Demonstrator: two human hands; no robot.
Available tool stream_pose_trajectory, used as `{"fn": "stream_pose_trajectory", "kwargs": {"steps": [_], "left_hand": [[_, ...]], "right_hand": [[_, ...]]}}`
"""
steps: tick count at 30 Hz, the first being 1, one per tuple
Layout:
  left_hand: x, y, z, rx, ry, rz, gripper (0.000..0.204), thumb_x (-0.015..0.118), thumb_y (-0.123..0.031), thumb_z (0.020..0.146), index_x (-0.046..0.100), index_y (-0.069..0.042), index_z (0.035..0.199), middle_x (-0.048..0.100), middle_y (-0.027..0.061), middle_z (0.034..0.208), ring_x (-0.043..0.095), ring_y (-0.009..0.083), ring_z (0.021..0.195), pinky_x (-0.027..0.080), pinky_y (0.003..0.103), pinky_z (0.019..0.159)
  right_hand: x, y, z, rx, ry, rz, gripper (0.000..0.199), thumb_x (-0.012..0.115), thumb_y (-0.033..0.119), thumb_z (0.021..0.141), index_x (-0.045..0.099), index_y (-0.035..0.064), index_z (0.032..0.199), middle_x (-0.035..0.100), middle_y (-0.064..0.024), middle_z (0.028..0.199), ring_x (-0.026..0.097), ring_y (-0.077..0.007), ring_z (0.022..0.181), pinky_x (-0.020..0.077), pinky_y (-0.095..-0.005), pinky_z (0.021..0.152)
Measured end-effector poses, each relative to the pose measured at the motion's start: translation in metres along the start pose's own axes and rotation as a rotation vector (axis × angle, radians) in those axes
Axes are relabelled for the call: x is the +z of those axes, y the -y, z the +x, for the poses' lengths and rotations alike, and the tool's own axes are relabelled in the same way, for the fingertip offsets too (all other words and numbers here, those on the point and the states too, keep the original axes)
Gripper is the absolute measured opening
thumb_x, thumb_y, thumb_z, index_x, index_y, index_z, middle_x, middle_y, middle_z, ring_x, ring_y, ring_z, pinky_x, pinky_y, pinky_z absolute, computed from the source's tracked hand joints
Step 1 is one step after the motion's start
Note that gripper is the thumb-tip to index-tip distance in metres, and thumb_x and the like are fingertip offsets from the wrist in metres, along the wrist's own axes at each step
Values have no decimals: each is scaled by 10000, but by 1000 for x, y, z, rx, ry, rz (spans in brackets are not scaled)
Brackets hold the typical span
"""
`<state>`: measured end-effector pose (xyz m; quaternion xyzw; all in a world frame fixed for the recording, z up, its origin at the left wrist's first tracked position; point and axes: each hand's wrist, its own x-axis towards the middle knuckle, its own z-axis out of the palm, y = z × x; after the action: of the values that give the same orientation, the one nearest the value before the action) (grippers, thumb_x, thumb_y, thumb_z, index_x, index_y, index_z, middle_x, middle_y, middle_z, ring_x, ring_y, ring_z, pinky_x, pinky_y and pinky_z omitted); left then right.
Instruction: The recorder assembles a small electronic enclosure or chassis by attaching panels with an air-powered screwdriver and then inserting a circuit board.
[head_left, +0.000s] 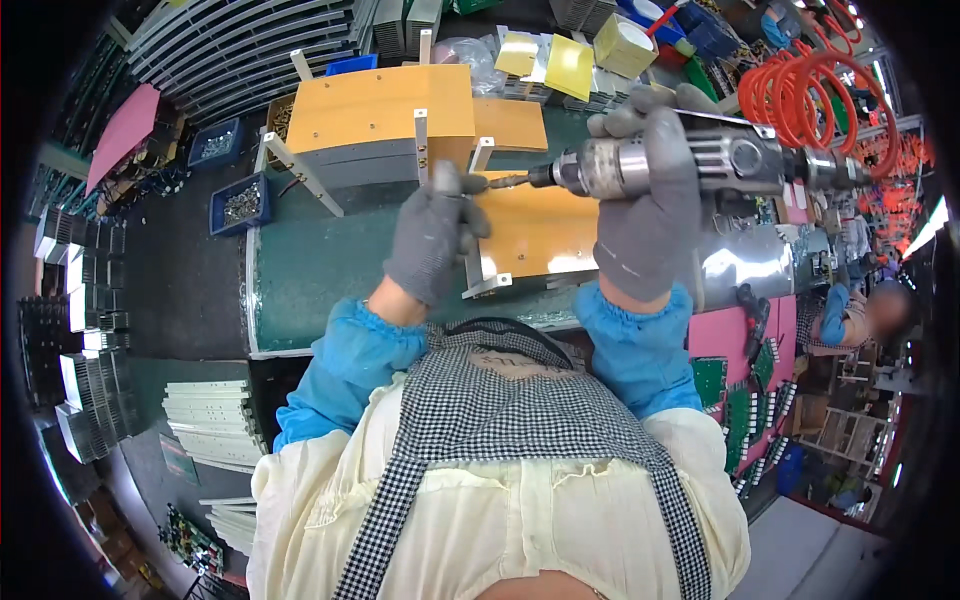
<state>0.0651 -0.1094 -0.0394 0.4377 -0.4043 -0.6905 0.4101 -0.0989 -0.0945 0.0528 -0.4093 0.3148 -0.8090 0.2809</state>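
My right hand [648,205], in a grey glove, grips a metal pneumatic screwdriver [700,160] held level, its bit [505,181] pointing left. My left hand [432,232], also gloved, pinches a white metal bracket at the left edge of an orange panel [535,235] lying on the green bench [310,265]; the bit tip meets the fingers there. A red coiled air hose [810,95] runs from the tool's rear to the upper right. What the fingertips hold is hidden.
A second orange panel with white brackets [380,115] lies farther back. Blue bins of small parts [240,203] sit at left, grey heat sinks [85,330] stacked far left, white strips [215,420] below. Green circuit boards [745,400] and another person [860,315] are at right.
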Motion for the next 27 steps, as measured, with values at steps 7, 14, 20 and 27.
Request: {"fn": "stream_pose_trajectory", "kwargs": {"steps": [7,14,20,27], "left_hand": [[-26,31,24,-170,38,-448,213,558,-136,988,553,-7,1158,552,24,918,517,81,752,456,209,624],[-39,63,27,-46,84,-503,270,456,47,958,471,122,1217,524,169,1162,560,252,1135,501,313,963],[-42,70,31,-6,47,-708,417,431,84,943,347,157,1345,452,255,1334,510,333,1270,453,355,1114],[-46,60,15,270,-47,733,184,576,2,948,621,93,1102,670,188,1051,678,206,1004,507,233,892]], "right_hand": [[-4,-24,10,-3,-11,-164,371,746,-15,812,583,-2,1146,669,-86,950,656,-144,783,551,-274,664],[0,-28,12,-10,102,-234,377,730,24,840,578,-12,1183,673,-111,934,682,-191,761,566,-297,658],[10,-28,14,65,214,-286,357,752,6,825,601,3,1149,677,-80,902,638,-128,681,520,-255,587],[18,-36,17,69,274,-383,305,773,12,817,631,8,1087,669,-60,842,585,-85,602,464,-241,511]]}}
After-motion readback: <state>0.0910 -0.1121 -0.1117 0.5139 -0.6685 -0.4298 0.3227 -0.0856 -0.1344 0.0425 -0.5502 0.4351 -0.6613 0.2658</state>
